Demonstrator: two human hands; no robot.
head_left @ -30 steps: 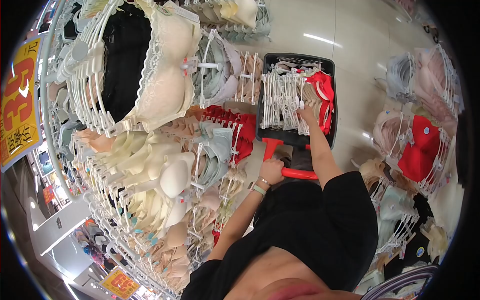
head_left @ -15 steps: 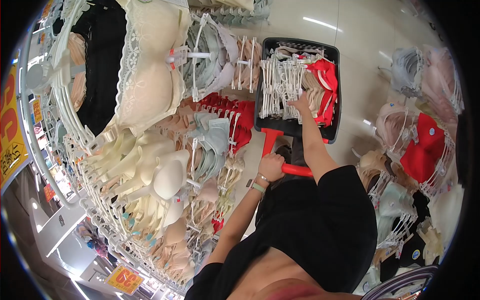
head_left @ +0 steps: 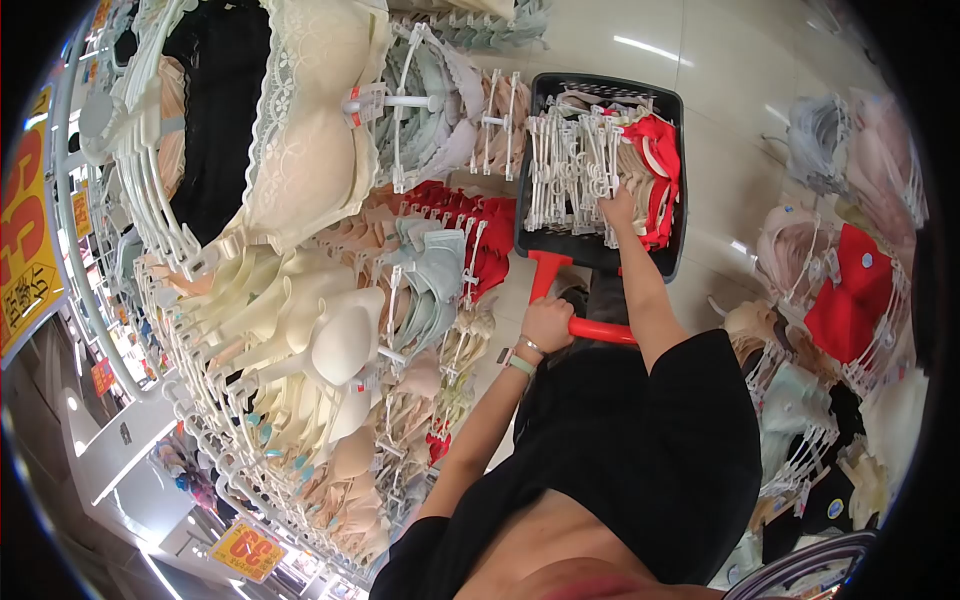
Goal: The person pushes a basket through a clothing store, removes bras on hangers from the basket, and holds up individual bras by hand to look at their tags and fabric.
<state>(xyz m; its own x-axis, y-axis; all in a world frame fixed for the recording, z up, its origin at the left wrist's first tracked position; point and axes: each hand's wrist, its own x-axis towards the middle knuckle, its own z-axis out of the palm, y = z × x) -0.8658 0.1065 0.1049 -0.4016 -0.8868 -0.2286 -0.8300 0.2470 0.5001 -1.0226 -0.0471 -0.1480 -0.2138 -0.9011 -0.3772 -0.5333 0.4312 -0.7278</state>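
My left hand (head_left: 548, 325) is wrapped round the red handle (head_left: 602, 331) of a shopping cart, near its left end. On the cart sits a black basket (head_left: 524, 246). Inside it lie many white plastic hangers (head_left: 560, 165) in a row, with beige bras (head_left: 634, 172) and red bras (head_left: 660, 190) hanging from them toward the right. My right hand (head_left: 618, 208) reaches into the basket, its fingers closed at the edge of the hangers, by a hanger's hook. The fingertips are small and partly hidden there.
Close on my left stands a tall rack of bras, with a cream lace bra (head_left: 310, 120) nearest and red bras (head_left: 485, 235) farther along. More bras hang on the right, including a red one (head_left: 850, 295). Yellow price signs (head_left: 246, 551) and pale floor tiles (head_left: 730, 130) show too.
My right hand has shifted slightly right within the basket, and its fingers have drawn in at the hangers. My left hand stays on the handle. The whole view has moved a little.
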